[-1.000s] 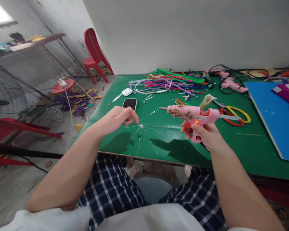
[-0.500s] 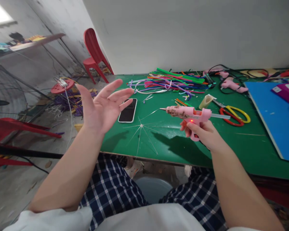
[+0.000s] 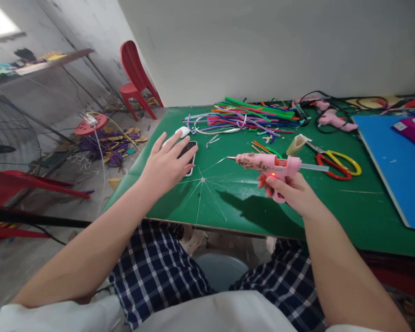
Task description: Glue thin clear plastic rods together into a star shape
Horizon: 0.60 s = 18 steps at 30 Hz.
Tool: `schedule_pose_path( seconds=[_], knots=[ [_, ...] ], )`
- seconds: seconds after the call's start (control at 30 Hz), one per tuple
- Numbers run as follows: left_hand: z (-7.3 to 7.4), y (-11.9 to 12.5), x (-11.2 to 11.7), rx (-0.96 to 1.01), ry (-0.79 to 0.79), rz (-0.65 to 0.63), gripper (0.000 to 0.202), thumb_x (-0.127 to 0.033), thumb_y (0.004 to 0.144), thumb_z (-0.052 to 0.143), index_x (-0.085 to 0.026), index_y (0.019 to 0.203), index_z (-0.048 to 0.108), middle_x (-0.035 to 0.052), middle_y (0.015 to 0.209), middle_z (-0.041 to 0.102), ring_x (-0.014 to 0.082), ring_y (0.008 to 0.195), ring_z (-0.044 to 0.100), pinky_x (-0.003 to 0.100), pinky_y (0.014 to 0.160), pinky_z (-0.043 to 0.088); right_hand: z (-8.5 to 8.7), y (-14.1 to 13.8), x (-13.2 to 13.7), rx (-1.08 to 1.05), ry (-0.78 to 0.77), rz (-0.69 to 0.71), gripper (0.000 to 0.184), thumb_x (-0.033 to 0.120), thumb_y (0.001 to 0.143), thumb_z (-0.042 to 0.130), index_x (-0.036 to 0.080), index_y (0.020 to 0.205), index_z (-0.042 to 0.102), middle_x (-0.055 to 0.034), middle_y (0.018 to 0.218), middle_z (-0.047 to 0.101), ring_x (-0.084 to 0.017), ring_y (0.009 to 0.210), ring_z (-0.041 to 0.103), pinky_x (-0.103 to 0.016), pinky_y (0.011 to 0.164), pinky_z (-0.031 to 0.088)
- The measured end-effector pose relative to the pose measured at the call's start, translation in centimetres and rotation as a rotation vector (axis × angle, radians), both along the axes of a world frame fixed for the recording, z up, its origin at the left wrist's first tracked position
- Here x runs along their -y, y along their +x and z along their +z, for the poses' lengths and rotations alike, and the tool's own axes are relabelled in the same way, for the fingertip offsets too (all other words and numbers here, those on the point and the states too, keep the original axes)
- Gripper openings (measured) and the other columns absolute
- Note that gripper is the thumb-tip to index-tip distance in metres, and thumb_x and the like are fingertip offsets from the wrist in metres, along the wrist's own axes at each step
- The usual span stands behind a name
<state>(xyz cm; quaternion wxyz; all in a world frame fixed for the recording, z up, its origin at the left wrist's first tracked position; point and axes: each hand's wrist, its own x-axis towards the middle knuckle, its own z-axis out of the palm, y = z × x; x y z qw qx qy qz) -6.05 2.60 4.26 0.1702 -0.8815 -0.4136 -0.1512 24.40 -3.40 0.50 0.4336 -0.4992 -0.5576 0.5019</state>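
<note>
My right hand [image 3: 290, 191] is closed round the grip of a pink glue gun [image 3: 266, 162], held above the green table [image 3: 332, 203] with its nozzle pointing left and a red light on. My left hand [image 3: 166, 163] lies palm down with fingers spread over a black phone [image 3: 190, 154], partly hiding it. Just right of that hand a star of thin clear sticks [image 3: 202, 182] lies flat on the table. A small white case [image 3: 182, 132] sits beyond the phone.
A heap of coloured pipe cleaners [image 3: 245, 117] lies at the back of the table. Scissors with red and yellow handles [image 3: 335, 163], a tape roll [image 3: 296, 145], another pink glue gun [image 3: 332, 121] and a blue board [image 3: 394, 161] are on the right. Red chairs [image 3: 134, 78] stand left.
My left hand, raised with its palm open half a second ago, has come down flat onto the phone. The glue gun has barely moved.
</note>
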Motion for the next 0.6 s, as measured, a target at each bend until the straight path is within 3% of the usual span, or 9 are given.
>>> schedule_pose_path(
  seconds=[0.07, 0.13, 0.23, 0.33, 0.43, 0.6],
  knots=[
    [-0.2, 0.3, 0.0, 0.105, 0.018, 0.075, 0.039, -0.038, 0.085, 0.057, -0.02, 0.119, 0.058, 0.0119, 0.126, 0.059, 0.0304, 0.127, 0.043, 0.05, 0.108, 0.027, 0.0, 0.0, 0.0, 0.002, -0.011, 0.006, 0.034, 0.044, 0.076, 0.064, 0.017, 0.095, 0.062, -0.0044, 0.076, 0.064, -0.01, 0.053, 0.052, -0.02, 0.039, 0.034],
    [-0.2, 0.9, 0.1, 0.243, -0.062, 0.137, 0.041, -0.047, 0.083, 0.056, -0.019, 0.112, 0.063, 0.0113, 0.114, 0.066, 0.0292, 0.114, 0.054, 0.046, 0.1, 0.037, 0.0, 0.0, 0.0, 0.015, -0.034, 0.006, 0.032, 0.046, 0.076, 0.064, 0.017, 0.09, 0.062, -0.0045, 0.075, 0.064, -0.01, 0.053, 0.051, -0.019, 0.038, 0.033],
    [-0.2, 1.7, 0.3, 0.478, -0.377, 0.206, 0.041, -0.052, 0.082, 0.054, -0.02, 0.103, 0.066, 0.0069, 0.093, 0.07, 0.0221, 0.087, 0.063, 0.035, 0.079, 0.047, 0.0, 0.1, 0.0, 0.019, -0.046, 0.005, 0.032, 0.046, 0.076, 0.064, 0.017, 0.089, 0.063, -0.0044, 0.075, 0.064, -0.01, 0.053, 0.051, -0.019, 0.038, 0.032],
    [-0.2, 2.2, 0.4, 0.73, -0.747, 0.221, 0.04, -0.054, 0.081, 0.053, -0.019, 0.093, 0.068, 0.003, 0.074, 0.068, 0.0159, 0.068, 0.06, 0.027, 0.063, 0.045, -0.1, 0.0, -0.1, 0.011, -0.025, 0.01, 0.031, 0.046, 0.074, 0.065, 0.017, 0.085, 0.064, -0.0039, 0.074, 0.064, -0.01, 0.053, 0.052, -0.021, 0.041, 0.035],
    [-0.2, 2.4, 0.5, 0.882, -0.934, 0.181, 0.042, -0.054, 0.08, 0.054, -0.017, 0.09, 0.069, 0.0049, 0.079, 0.068, 0.0141, 0.067, 0.058, 0.023, 0.056, 0.042, -0.1, -0.1, -0.1, 0.024, -0.018, 0.001, 0.032, 0.047, 0.073, 0.065, 0.016, 0.082, 0.065, -0.0039, 0.071, 0.063, -0.011, 0.052, 0.052, -0.023, 0.042, 0.037],
    [0.1, 2.9, 0.7, 1.07, -1.064, 0.131, 0.042, -0.054, 0.079, 0.057, -0.017, 0.093, 0.069, 0.0086, 0.103, 0.068, 0.0139, 0.074, 0.06, 0.023, 0.058, 0.043, -0.1, -0.1, 0.0, 0.044, -0.032, -0.009, 0.034, 0.048, 0.073, 0.064, 0.016, 0.082, 0.065, -0.0043, 0.072, 0.063, -0.011, 0.052, 0.052, -0.024, 0.043, 0.037]
  ],
)
